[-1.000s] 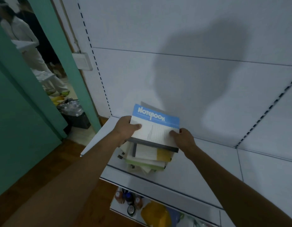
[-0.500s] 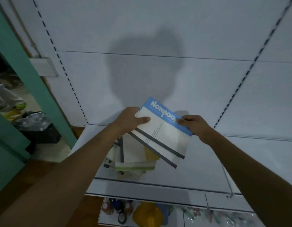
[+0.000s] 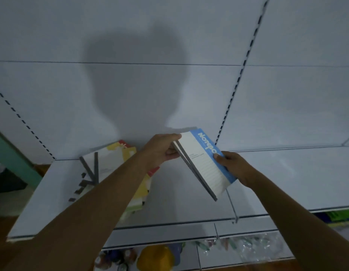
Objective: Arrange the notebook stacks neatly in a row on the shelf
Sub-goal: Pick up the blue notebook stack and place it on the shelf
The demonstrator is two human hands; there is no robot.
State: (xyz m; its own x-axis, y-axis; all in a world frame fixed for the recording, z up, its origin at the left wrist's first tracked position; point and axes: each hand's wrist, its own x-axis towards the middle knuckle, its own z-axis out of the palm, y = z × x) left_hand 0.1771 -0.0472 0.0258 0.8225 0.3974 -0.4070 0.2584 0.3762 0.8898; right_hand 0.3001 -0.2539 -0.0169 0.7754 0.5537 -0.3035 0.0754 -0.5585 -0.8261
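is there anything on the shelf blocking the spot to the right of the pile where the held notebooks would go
Nothing visible. Both the left hand and right hand grip the blue-edged notebooks above bare white shelf. The messy pile lies apart to the left.

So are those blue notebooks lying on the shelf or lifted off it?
Lifted: both hands, left hand and right hand, hold the blue notebooks tilted above the shelf.
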